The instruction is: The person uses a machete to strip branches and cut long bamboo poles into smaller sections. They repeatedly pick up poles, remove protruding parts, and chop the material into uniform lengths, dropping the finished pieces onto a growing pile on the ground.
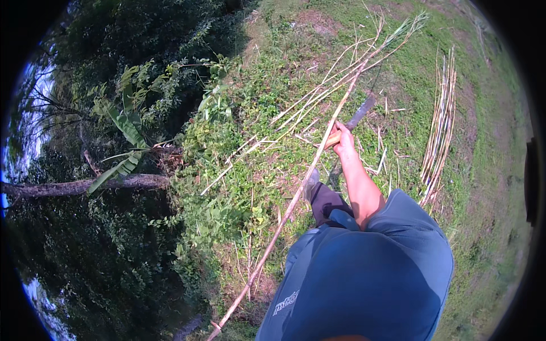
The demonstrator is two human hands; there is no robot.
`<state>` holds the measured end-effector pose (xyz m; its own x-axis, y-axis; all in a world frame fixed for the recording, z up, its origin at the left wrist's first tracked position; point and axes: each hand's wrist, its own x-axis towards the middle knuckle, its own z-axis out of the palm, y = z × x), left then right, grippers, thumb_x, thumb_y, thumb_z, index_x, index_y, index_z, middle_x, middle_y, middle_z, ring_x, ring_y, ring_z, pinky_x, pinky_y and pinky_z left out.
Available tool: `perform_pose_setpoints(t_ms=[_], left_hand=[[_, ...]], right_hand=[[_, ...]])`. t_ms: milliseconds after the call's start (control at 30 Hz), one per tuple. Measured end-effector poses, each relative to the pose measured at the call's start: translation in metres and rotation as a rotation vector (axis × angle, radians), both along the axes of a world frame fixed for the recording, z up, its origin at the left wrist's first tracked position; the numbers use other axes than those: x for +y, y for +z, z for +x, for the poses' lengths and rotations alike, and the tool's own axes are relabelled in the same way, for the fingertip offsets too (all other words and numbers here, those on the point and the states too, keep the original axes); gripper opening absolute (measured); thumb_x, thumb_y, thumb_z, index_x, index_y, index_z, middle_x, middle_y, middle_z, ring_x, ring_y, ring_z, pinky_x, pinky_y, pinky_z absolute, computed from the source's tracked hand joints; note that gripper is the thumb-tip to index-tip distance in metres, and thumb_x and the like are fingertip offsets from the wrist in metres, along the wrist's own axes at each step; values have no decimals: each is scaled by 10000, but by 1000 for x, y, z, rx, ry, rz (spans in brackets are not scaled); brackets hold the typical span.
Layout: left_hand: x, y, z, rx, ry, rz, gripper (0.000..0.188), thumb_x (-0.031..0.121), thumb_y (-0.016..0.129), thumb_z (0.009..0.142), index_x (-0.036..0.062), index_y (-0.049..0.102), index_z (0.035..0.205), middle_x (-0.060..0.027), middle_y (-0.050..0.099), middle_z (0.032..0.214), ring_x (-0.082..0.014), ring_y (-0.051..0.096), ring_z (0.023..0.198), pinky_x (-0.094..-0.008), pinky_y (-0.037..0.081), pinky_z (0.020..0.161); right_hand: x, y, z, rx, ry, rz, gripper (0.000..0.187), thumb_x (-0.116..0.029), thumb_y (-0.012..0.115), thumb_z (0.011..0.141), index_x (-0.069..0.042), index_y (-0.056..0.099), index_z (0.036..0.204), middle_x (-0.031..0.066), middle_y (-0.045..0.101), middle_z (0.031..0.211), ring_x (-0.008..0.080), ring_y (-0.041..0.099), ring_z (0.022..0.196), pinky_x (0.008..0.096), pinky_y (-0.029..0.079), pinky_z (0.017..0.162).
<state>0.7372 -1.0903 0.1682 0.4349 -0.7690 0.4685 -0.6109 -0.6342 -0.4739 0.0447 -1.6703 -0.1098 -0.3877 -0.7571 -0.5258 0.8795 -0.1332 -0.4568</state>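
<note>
My right hand, on an outstretched bare forearm, is closed around the orange-brown handle of a machete. The dark blade points up and to the right, away from me. Just left of this hand runs a long, thin, pale cane stalk, slanting from the lower left toward the upper right. Fingers and handle meet or overlap the stalk; I cannot tell whether the hand also grips it. Green leaves show near the far ends of the stalks. My left hand is out of view.
More cut stalks lie on the weedy ground ahead, with broken pieces around them. To the right rests a long bundle of stalks. On the left are a tree trunk, a broad-leaved plant and dense dark foliage. My shoe is below the machete.
</note>
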Motion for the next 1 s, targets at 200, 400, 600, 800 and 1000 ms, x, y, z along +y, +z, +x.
perform_pose_setpoints(t_ms=[200, 400, 600, 800, 1000], left_hand=[[176, -35, 46, -123, 271, -93, 303, 302, 566, 804, 26, 514, 920, -188, 565, 1000, -334, 554, 1027, -471, 442, 763], [87, -72, -38, 362, 261, 59, 522, 328, 607, 792, 31, 484, 1203, -146, 474, 1292, -315, 372, 1313, -523, 210, 1113], [-17, -53, -187, 850, -374, 173, 340, 232, 631, 828, -6, 557, 1060, -184, 566, 974, -365, 536, 973, -473, 366, 988], [-63, -47, -228, 965, -641, 186, 269, 285, 675, 833, 42, 564, 860, -136, 597, 734, -344, 588, 694, -436, 448, 676], [-107, -17, -272, 897, -560, 264, 301, 301, 697, 791, 50, 568, 893, -135, 626, 798, -322, 623, 740, -427, 482, 691]], right_hand=[[127, 86, 37, 181, 162, 43, 259, -154, 586, 915, 13, 562, 1110, 135, 675, 982, 182, 630, 755, 250, 500, 575], [201, 111, 53, 483, 242, 156, 157, -42, 651, 827, 85, 651, 919, 146, 687, 872, 200, 672, 745, 267, 535, 588], [232, 128, 93, 467, 301, 60, 171, -11, 653, 832, 90, 632, 968, 166, 691, 933, 191, 666, 764, 238, 523, 609], [239, 156, 74, 535, 419, -20, 240, -37, 645, 850, 73, 589, 1057, 170, 690, 981, 173, 661, 796, 231, 510, 639], [247, 174, 94, 573, 385, -75, 200, -14, 604, 859, 37, 520, 1033, 175, 678, 1003, 227, 662, 893, 313, 541, 773]])
